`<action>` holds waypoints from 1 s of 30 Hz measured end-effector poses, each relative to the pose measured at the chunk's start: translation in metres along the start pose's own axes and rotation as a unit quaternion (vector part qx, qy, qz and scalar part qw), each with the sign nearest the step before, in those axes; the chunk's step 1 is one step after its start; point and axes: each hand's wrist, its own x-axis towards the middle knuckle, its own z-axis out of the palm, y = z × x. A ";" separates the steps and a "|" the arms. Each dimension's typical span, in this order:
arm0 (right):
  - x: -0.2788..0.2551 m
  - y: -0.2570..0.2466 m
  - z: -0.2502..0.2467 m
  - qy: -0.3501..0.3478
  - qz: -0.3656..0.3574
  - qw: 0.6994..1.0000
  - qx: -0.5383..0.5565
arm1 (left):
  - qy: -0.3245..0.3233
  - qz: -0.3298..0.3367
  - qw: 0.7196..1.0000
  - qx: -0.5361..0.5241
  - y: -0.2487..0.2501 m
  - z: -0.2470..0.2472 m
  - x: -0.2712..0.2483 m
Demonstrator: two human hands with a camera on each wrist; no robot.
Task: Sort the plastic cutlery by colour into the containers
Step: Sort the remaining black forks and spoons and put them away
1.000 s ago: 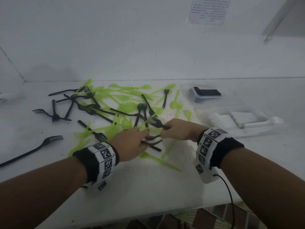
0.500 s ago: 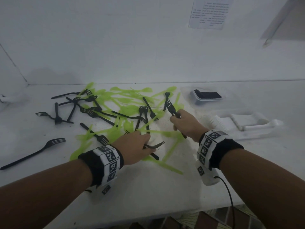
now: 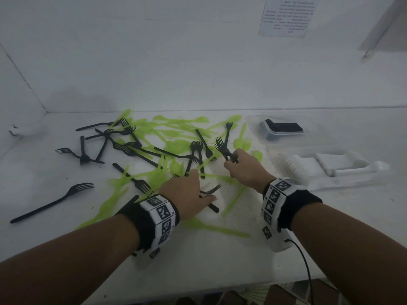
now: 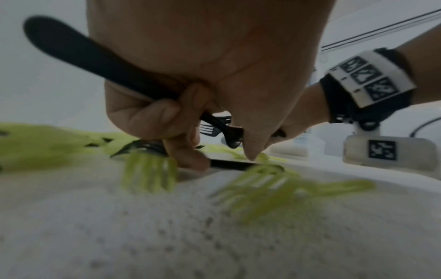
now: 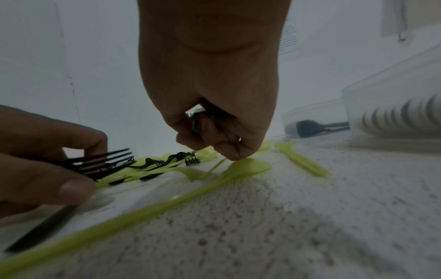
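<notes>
Gripping black forks (image 3: 222, 147), the right hand (image 3: 243, 167) is fisted; left hand (image 3: 187, 192) clutches another black fork (image 4: 78, 54).

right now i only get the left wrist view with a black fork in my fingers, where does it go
Observer: A clear plastic container at the back right of the white table, beyond the right hand, already holds black cutlery.
Operator: any second container
Observer: Yes, a clear plastic tray nearer on the right holds white plastic cutlery.
Operator: more black ones off to my left
Observer: One black plastic fork lies alone at the near left, apart from the green plastic cutlery pile.
</notes>
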 end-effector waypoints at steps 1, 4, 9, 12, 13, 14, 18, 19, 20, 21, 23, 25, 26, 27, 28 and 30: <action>0.001 0.000 0.001 -0.001 0.001 1.000 -0.002 | -0.005 -0.006 1.000 -0.004 0.001 0.000 0.001; 0.005 0.002 0.004 -0.003 0.001 1.000 -0.011 | -0.009 -0.010 1.000 -0.015 0.003 0.000 0.005; 0.008 0.001 0.005 -0.003 -0.010 1.000 -0.013 | -0.033 -0.016 0.997 -0.070 0.002 -0.010 0.012; 0.008 0.001 0.005 0.001 -0.014 1.000 -0.009 | -0.056 -0.041 0.988 -0.138 -0.003 -0.014 0.015; 0.008 0.001 0.004 0.003 -0.014 1.000 -0.007 | -0.059 -0.055 0.983 -0.167 -0.005 -0.015 0.016; 0.008 0.000 0.004 0.005 -0.015 1.000 -0.003 | -0.058 -0.067 0.977 -0.196 -0.007 -0.016 0.015; 0.007 -0.002 0.000 0.030 -0.023 0.999 0.010 | -0.028 -0.086 0.942 -0.324 -0.017 -0.019 0.006; 0.007 -0.003 0.000 0.035 -0.024 0.999 0.009 | -0.017 -0.090 0.931 -0.354 -0.019 -0.020 0.002; 0.006 -0.003 -0.001 0.039 -0.025 0.999 0.006 | -0.003 -0.095 0.916 -0.390 -0.022 -0.022 -0.002; 0.007 -0.004 -0.001 0.043 -0.024 0.999 0.004 | 0.009 -0.103 0.900 -0.424 -0.024 -0.025 -0.006; 0.008 -0.004 -0.001 0.047 -0.020 0.999 0.010 | 0.008 -0.115 0.881 -0.458 -0.029 -0.029 -0.011; 0.011 -0.003 -0.001 0.050 -0.014 0.999 0.010 | -0.028 -0.116 0.874 -0.470 -0.037 -0.032 -0.014; 0.012 -0.003 -0.001 0.052 -0.012 0.999 0.002 | -0.052 -0.119 0.860 -0.494 -0.040 -0.037 -0.016; 0.014 -0.002 -0.001 0.053 -0.011 0.998 -0.006 | -0.086 -0.121 0.846 -0.512 -0.044 -0.041 -0.017; 0.016 -0.001 -0.002 0.053 -0.013 0.998 -0.015 | -0.114 -0.129 0.830 -0.530 -0.047 -0.046 -0.018; 0.021 0.002 -0.005 0.050 -0.025 0.998 -0.037 | -0.138 -0.123 0.807 -0.561 -0.053 -0.051 -0.017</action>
